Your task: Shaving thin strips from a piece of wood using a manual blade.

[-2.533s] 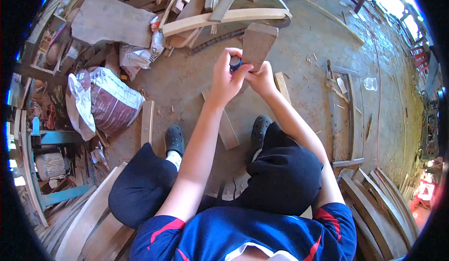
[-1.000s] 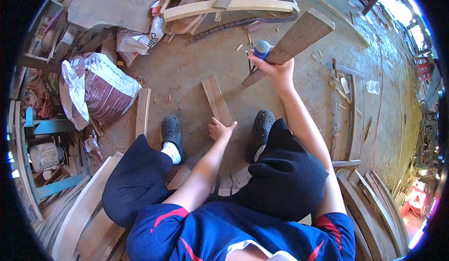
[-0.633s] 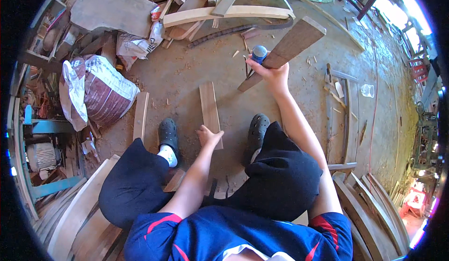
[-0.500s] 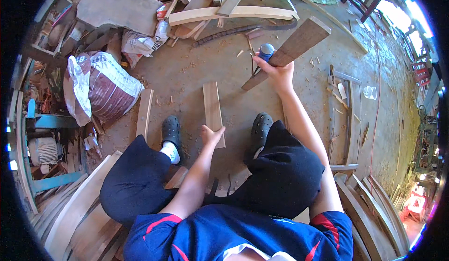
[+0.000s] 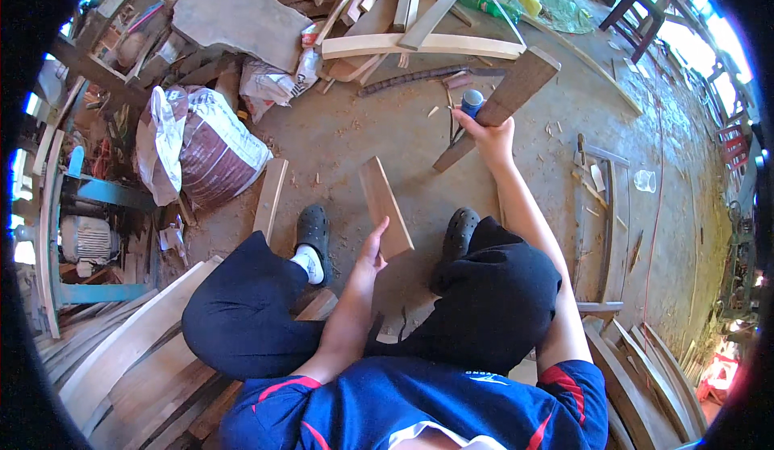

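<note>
My left hand (image 5: 372, 250) is closed round the near end of a short, light wooden board (image 5: 384, 204), tilted on edge between my feet. Farther out and to the right, my right hand (image 5: 493, 137) grips a longer, darker wooden board (image 5: 524, 85), slanting up to the right. Beside that hand's thumb stands a blue cylinder with a grey round top (image 5: 472, 103); its kind is unclear, and so is whether the hand holds it too. A thin dark stick-like piece shows just left of the cylinder.
Another light board (image 5: 271, 196) lies beside my left shoe (image 5: 313, 236). A white and brown sack (image 5: 222, 156) stands at left, near a motor (image 5: 87, 240) on a blue frame. Scrap wood (image 5: 423, 44) is heaped ahead. A wooden frame (image 5: 610, 224) and a clear cup (image 5: 644, 181) are at right.
My left hand has turned the light board onto its edge, and its near end has swung right. My right hand keeps hold of the dark board, now at a slightly different tilt. The view has shifted.
</note>
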Motion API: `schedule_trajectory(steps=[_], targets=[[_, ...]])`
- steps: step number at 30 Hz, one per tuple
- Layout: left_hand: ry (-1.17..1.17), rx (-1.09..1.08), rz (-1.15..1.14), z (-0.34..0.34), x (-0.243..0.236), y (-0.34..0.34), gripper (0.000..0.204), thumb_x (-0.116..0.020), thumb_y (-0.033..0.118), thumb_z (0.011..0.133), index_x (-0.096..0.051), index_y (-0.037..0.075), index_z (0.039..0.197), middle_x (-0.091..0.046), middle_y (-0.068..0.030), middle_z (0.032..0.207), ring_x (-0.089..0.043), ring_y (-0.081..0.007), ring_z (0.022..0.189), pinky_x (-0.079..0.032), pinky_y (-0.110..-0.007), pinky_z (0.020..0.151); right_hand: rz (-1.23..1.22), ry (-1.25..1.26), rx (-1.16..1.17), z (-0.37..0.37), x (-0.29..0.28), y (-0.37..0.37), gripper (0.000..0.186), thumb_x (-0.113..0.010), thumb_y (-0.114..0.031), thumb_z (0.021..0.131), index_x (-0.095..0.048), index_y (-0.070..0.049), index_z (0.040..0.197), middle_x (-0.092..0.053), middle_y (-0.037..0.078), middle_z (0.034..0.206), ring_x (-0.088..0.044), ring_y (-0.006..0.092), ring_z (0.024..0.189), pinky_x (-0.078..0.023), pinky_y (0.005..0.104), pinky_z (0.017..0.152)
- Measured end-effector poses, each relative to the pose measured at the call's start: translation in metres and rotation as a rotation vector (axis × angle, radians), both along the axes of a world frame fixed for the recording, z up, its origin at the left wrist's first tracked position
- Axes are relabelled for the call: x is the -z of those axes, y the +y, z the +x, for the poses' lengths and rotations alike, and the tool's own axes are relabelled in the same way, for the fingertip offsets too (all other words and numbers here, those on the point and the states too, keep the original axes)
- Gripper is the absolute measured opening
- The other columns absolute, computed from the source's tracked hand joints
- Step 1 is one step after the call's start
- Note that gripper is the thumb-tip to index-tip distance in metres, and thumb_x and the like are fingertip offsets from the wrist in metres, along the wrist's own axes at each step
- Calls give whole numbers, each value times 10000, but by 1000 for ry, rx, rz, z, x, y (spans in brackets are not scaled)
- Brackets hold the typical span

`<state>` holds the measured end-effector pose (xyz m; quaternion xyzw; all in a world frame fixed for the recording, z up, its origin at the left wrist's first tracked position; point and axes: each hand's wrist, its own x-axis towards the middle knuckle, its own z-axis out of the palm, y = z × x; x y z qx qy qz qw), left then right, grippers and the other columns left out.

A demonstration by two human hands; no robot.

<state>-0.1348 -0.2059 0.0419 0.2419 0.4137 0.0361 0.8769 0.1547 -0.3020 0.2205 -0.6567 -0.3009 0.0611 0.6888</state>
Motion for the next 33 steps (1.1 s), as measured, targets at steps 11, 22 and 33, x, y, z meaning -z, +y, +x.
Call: schedule_trajectory(steps=[11,22,33], targets=[[-438,393,174,47,-153,25,665,-690,176,747,-455,9,1346,-593,-132,1155,-618,-297,1068,-521,-486,937,34,-26,67,7,8,-11,202,-836,-148,773,-722,-3,855,-681,0,730,-609,68,658,-505,252,622],[-264,517,718,34,-291,-26,956,-600,-13,682,-206,128,1540,-535,-85,1046,-546,-146,852,-478,-287,754,7,-113,90,7,12,-12,236,-845,-181,750,-711,-13,848,-693,3,741,-622,60,688,-534,268,661],[-95,268,-178,-46,-262,-31,761,-576,116,697,-341,45,1417,-530,-147,1030,-543,-222,857,-495,-374,779,-66,-33,34,8,9,-8,230,-839,-86,742,-701,-6,908,-715,36,846,-675,110,772,-555,286,730]])
